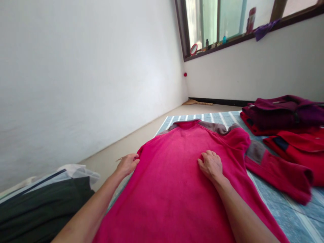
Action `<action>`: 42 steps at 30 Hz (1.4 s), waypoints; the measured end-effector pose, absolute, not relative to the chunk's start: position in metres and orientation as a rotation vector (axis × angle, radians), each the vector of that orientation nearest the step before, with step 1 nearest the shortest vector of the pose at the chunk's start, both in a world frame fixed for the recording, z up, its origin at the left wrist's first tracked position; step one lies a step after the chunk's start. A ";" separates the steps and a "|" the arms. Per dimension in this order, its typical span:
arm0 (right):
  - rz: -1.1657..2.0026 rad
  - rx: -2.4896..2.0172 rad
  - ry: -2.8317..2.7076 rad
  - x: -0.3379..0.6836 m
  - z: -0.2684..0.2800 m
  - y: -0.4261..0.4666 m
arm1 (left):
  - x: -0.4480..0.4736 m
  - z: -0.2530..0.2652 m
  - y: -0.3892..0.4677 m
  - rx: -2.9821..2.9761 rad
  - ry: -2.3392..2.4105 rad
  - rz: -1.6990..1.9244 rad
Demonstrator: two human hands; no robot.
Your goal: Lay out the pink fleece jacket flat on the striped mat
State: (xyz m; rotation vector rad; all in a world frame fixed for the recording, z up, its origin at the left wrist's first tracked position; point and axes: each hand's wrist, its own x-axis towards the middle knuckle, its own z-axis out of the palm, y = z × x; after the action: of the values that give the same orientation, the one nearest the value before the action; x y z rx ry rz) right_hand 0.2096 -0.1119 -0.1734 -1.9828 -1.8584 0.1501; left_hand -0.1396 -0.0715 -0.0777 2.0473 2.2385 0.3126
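Note:
A bright pink long-sleeved top [174,175] with grey shoulder panels lies spread out before me, collar at the far end. Its right sleeve [280,172] stretches out to the side, while the left sleeve is hidden. At the left edge of the top, my left hand [128,164] is closed with the fingertips on the cloth. A thin brown sliver shows beside that hand; I cannot make out what it is. Lying on the right half of the top, my right hand [211,164] is open, palm down, its fingers slightly bent.
Under the top is a blue-and-white striped sheet [288,216]. Folded red [301,148] and purple clothes [280,113] are piled at the right. Dark green cloth [45,209] lies at lower left. A broom [197,102] rests by the far wall, below a windowsill with small items.

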 end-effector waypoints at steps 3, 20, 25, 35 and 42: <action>0.155 -1.982 -1.859 0.210 -0.174 -0.112 | -0.120 -0.090 -0.085 2.286 2.042 0.369; 0.159 -2.009 -1.891 0.211 -0.174 -0.115 | -0.089 -0.141 -0.111 2.228 2.098 0.598; 0.153 -2.007 -1.894 0.212 -0.176 -0.114 | -0.086 -0.145 -0.116 2.222 2.146 0.584; 0.154 -2.014 -1.907 0.212 -0.173 -0.116 | -0.075 -0.138 -0.118 2.260 2.245 0.334; 0.149 -2.014 -1.904 0.212 -0.173 -0.116 | -0.057 -0.131 -0.115 2.254 2.374 0.023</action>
State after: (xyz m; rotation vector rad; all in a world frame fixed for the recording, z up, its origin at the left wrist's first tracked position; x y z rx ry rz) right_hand 0.2116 -0.1160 -0.1731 -2.0136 -1.9038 0.1490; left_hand -0.0569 -0.1152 -0.1306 2.2542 2.3742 0.0230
